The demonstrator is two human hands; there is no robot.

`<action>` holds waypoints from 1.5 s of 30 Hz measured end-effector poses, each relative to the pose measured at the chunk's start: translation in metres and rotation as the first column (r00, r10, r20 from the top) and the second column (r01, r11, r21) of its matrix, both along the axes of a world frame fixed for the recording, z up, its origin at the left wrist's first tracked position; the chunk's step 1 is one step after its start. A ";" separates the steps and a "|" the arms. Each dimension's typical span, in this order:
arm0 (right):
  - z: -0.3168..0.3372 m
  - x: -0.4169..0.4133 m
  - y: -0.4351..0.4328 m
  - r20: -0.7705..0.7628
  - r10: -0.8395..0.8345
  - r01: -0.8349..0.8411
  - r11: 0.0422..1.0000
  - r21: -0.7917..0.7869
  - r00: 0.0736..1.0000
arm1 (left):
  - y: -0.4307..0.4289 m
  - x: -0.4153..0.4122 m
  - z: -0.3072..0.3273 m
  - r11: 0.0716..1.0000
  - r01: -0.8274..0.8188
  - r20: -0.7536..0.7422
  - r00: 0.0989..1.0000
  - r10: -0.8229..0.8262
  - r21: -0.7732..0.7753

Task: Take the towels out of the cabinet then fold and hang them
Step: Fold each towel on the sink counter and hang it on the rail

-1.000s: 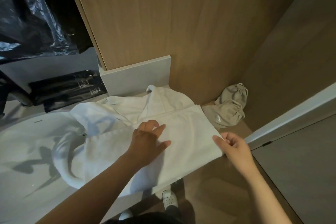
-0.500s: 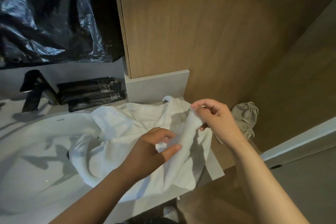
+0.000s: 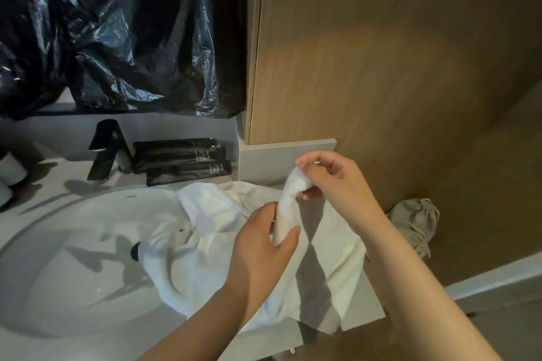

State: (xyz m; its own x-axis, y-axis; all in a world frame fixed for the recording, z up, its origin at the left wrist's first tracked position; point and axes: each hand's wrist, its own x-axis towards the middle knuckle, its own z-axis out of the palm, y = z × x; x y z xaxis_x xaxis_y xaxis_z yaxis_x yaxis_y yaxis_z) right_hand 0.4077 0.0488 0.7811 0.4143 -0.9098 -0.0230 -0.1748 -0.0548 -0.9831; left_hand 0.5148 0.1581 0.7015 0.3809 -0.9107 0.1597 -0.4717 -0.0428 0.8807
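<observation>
The left hand [image 3: 261,246] pinches the lower part of a raised fold of the white towel [image 3: 337,272], which lies bunched on the table [image 3: 372,308], spilling into the sink [image 3: 73,258]. The right hand [image 3: 334,184] pinches the fold's top. Beyond lie a beige cloth [image 3: 416,223], black tubes [image 3: 181,160] and the wooden cabinet [image 3: 381,67].

I cannot read the print on the black tubes [image 3: 181,160] at middle left; it is too small. The towel [image 3: 322,261] covers most of the drain [image 3: 135,250] and hides the fingertips of the left hand [image 3: 261,246] gripping it. The frame's left edge cuts two white round objects [image 3: 10,168], so I cannot tell what they are.
</observation>
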 end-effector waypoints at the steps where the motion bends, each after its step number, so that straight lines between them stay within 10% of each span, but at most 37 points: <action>1: 0.001 0.000 0.001 0.008 0.007 -0.007 1.000 0.002 1.000 | 0.000 0.001 0.000 1.000 -0.007 0.006 1.000 0.007 -0.016; 10: -0.034 -0.044 -0.009 -0.060 -0.316 0.309 0.945 -0.105 0.947 | 0.000 0.022 0.010 0.998 0.010 -0.094 0.995 -0.015 -0.062; 14: -0.059 -0.035 -0.016 -0.188 -0.170 0.198 0.970 0.144 0.967 | 0.000 0.035 0.022 0.996 0.074 -0.091 0.993 -0.078 -0.050; 26: -0.051 -0.031 0.006 0.188 -0.185 0.114 0.935 0.335 0.965 | -0.009 0.070 0.088 0.921 0.335 -0.041 0.936 -0.349 -0.198; 45: 0.140 -0.229 0.142 0.245 -0.673 0.707 0.592 -0.387 0.697 | -0.007 -0.098 0.227 0.703 0.526 -0.075 0.773 -0.630 -0.478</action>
State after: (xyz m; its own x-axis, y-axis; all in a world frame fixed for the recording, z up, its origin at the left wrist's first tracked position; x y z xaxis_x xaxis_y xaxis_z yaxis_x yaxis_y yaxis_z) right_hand 0.1786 0.1912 0.9213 -0.3572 -0.8275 0.4331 -0.2739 -0.3505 -0.8956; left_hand 0.4169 0.1514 0.9281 -0.1281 -0.8275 0.5467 -0.0755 0.5577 0.8266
